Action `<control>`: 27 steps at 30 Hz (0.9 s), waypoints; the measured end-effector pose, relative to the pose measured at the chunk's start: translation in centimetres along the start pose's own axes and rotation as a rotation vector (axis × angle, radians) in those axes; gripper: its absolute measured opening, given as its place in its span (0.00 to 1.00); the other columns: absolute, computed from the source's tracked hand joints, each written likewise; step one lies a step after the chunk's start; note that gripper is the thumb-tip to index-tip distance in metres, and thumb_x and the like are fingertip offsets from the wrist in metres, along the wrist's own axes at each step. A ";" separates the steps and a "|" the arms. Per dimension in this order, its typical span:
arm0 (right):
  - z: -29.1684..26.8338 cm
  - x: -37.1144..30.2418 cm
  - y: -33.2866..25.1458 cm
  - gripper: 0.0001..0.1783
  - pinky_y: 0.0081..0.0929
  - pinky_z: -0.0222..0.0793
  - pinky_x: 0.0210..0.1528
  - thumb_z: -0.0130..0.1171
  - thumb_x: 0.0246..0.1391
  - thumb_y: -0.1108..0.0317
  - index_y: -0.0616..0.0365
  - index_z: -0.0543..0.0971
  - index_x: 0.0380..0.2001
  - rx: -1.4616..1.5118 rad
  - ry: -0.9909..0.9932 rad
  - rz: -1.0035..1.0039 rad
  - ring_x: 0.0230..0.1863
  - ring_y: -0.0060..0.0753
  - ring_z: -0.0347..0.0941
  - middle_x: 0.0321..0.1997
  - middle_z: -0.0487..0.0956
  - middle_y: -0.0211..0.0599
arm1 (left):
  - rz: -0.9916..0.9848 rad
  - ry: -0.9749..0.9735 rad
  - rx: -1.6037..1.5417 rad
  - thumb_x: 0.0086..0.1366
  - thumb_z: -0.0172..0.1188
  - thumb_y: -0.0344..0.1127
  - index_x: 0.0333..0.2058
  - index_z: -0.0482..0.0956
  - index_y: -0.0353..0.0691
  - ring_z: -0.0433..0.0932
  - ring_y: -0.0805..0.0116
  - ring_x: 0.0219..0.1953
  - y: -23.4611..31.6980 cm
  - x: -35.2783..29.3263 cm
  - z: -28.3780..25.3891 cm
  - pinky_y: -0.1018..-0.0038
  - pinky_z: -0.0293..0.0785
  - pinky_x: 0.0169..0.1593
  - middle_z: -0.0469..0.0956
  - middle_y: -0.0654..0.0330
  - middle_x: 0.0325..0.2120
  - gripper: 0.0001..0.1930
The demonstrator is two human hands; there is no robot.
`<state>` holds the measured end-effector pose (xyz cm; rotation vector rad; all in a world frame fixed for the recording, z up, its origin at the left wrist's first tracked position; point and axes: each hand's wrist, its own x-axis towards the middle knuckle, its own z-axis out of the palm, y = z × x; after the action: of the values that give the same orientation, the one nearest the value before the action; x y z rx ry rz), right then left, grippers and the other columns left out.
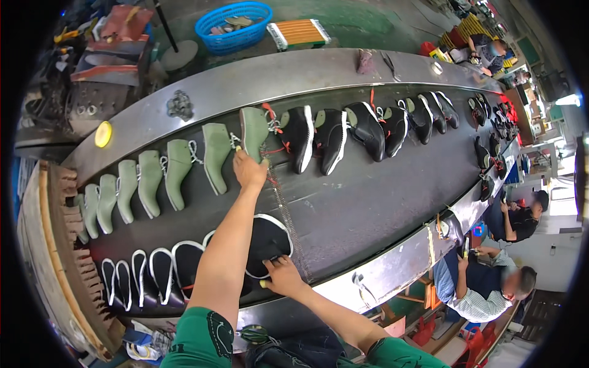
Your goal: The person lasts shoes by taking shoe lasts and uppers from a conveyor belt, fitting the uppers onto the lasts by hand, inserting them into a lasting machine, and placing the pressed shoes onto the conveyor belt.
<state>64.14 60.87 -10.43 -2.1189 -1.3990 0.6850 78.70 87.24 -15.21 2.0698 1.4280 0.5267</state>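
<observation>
My left hand (250,170) is closed around the lower end of a green shoe last (253,126), whose tip it hides. Beside it, to the left, lies another green last (215,153) with a white cord. My right hand (286,276) grips the near edge of a black shoe upper (269,240) with a white rim, which lies on the dark belt (368,196). Yellow covers show on fingertips of both hands. Left of that upper, several more black uppers (161,273) with white rims form a row, partly hidden by my left forearm.
Several black shoes (334,141) line the belt's far side to the right. A metal ledge (294,70) borders the belt, with a yellow round lid (103,134) on it. Beyond are a blue basket (233,42) and a slatted stool (299,34). Co-workers (485,285) sit at the right.
</observation>
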 end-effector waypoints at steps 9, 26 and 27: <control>-8.9 -4.9 -1.9 0.10 0.38 0.61 0.46 0.55 0.41 0.77 0.59 0.79 0.31 0.126 0.031 0.059 0.38 0.46 0.70 0.30 0.75 0.43 | 0.018 -0.056 -0.340 0.49 0.61 0.25 0.55 0.68 0.36 0.76 0.45 0.48 -5.7 -3.1 -5.5 0.62 0.69 0.53 0.77 0.41 0.43 0.31; -14.7 -9.0 -16.5 0.03 0.28 0.65 0.42 0.58 0.51 0.74 0.62 0.77 0.30 0.911 -0.439 -0.394 0.36 0.28 0.70 0.30 0.76 0.34 | -0.475 -0.164 -0.723 0.53 0.58 0.28 0.49 0.76 0.34 0.78 0.74 0.36 -19.0 -25.8 -35.4 0.75 0.75 0.40 0.80 0.61 0.35 0.22; -14.3 -8.7 -15.9 0.02 0.27 0.65 0.42 0.58 0.51 0.75 0.61 0.77 0.29 0.909 -0.371 -0.389 0.36 0.26 0.70 0.30 0.76 0.33 | -0.439 -0.206 -0.722 0.53 0.60 0.27 0.50 0.75 0.34 0.77 0.75 0.35 -15.8 -26.9 -38.0 0.75 0.74 0.40 0.80 0.62 0.35 0.23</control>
<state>59.82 56.27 11.77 -1.0183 -1.2620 1.2793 34.91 75.02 3.52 1.1682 1.2662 0.5229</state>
